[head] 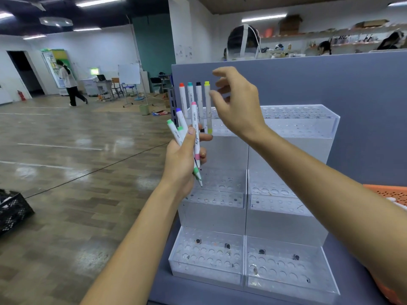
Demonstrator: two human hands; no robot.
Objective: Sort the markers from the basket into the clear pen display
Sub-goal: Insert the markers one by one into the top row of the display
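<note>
Holding a small bunch of markers (181,137), the left hand (182,159) stands in front of the clear pen display (286,227). Its fingers are curled round the bunch and the thumb presses on the front of it. In the bunch I see a pink-capped marker (194,119), a purple-capped marker (180,116) and two with green caps (all caps point up, the tips down).

The right hand (237,106) is raised higher, before the top tier (308,122) of the display, and it holds nothing: the fingers are spread and a little bent. One fingertip is just beside the yellow-green marker (207,95); whether it touches, I cannot tell.

Four markers stand upright in holes at the left end of the top tier: from left to right the red marker (182,95), the teal marker (190,93), the black marker (198,93) and the yellow-green one.

The display stands on a grey table (167,287), against a grey partition (352,95). The orange basket (389,192) shows at the right edge, near the right forearm. A black crate (13,210) sits on the floor at far left.
</note>
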